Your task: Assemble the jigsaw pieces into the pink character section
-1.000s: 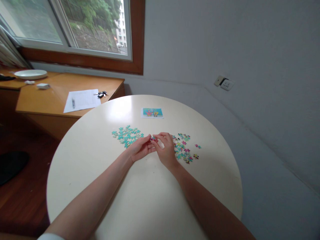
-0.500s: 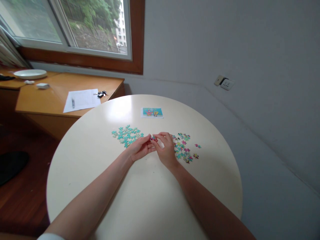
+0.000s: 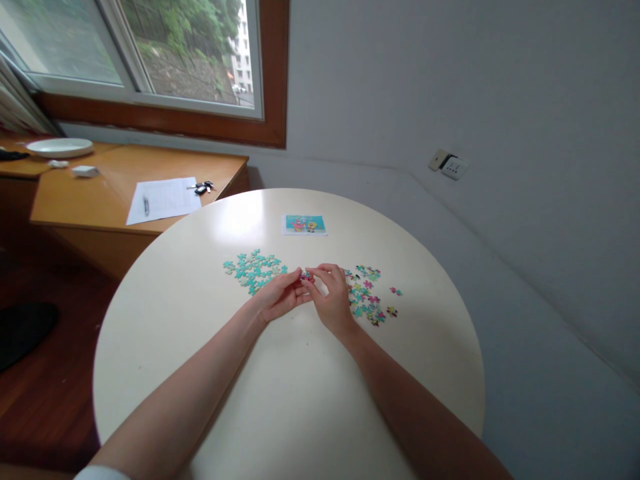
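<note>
My left hand (image 3: 284, 295) and my right hand (image 3: 330, 293) meet over the middle of the round white table. Between their fingertips sit small pink and multicoloured jigsaw puzzle pieces (image 3: 307, 276), which both hands pinch; how many there are I cannot tell. Just left of my left hand lies a spread of turquoise puzzle pieces (image 3: 256, 270). Beside my right hand is a mixed pile of pink, yellow and turquoise pieces (image 3: 369, 298), partly hidden by that hand. A picture card (image 3: 304, 225) with a pink and a yellow cartoon figure lies beyond the hands.
The round table's edge (image 3: 107, 320) curves around both arms. At the back left, a wooden desk (image 3: 115, 190) carries a paper sheet with a pen (image 3: 147, 205), keys (image 3: 203, 188), a small white box (image 3: 85, 172) and a white plate (image 3: 60, 147). A wall (image 3: 400, 100) stands behind.
</note>
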Demonstrator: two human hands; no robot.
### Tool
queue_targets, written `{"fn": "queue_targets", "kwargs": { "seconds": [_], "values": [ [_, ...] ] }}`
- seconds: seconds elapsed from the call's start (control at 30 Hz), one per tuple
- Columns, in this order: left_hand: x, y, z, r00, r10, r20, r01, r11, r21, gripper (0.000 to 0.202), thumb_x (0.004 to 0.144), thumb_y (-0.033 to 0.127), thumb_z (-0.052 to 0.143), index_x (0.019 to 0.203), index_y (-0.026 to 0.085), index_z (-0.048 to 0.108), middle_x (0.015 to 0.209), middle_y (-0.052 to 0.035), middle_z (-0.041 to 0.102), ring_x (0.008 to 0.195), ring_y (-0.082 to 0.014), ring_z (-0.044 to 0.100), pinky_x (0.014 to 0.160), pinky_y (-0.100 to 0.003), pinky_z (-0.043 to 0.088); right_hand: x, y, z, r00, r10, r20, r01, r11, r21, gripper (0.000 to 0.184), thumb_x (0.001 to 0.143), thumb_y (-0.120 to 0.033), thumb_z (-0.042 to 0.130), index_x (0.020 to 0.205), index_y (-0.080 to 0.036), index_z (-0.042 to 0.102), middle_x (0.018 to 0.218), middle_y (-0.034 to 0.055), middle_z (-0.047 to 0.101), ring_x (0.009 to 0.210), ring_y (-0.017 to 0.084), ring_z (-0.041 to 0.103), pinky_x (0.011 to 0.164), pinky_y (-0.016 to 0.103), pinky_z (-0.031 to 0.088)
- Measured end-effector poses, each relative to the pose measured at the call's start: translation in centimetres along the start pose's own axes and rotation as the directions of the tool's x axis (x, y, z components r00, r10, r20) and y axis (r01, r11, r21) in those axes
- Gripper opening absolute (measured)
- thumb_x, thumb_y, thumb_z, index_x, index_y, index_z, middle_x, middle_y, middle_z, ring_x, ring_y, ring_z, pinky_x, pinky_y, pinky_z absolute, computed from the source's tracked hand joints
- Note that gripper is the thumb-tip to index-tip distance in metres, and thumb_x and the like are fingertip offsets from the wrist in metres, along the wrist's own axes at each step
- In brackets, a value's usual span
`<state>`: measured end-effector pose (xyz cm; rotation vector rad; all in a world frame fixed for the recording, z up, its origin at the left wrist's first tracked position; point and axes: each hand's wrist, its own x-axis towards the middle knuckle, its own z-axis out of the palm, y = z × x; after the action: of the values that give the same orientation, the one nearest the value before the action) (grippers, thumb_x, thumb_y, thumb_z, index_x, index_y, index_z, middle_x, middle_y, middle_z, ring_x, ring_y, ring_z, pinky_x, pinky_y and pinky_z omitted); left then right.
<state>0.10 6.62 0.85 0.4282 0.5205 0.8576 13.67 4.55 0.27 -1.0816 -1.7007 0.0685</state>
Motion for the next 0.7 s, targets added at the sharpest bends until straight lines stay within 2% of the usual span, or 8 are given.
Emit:
{"fn": "queue_targets", "kwargs": {
  "seconds": [0.33, 0.7],
  "values": [
    [-0.03, 0.0, -0.07, 1.0, 0.003, 0.002, -0.003, 1.0, 0.0, 0.019, 0.088, 0.019, 0.051, 0.076, 0.009, 0.062, 0.072, -0.0071, 0.067, 0.07, -0.0134, 0.064, 0.076, -0.029, 0.054, -0.04, 0.06, 0.03, 1.0, 0.02, 0.008, -0.02, 1.0, 0.009, 0.016, 0.08, -0.022, 0.06, 0.095, -0.021, 0.066, 0.089, 0.0053, 0.057, 0.088, 0.019, 0.052, 0.08, 0.036, 0.045],
    [-0.05, -0.05, 0.03, 1.0, 0.0, -0.023, -0.001, 1.0, -0.028, 0.017, 0.086, 0.019, 0.056, 0.073, 0.009, 0.06, 0.069, -0.006, 0.066, 0.067, -0.0135, 0.064, 0.072, -0.029, 0.054, -0.09, 0.11, 0.06, 1.0, 0.01, 0.003, -0.01, 1.0, 0.007, 0.015, 0.08, -0.023, 0.061, 0.094, -0.02, 0.066, 0.088, 0.0053, 0.057, 0.086, 0.018, 0.053, 0.079, 0.035, 0.045]
  ]
}}
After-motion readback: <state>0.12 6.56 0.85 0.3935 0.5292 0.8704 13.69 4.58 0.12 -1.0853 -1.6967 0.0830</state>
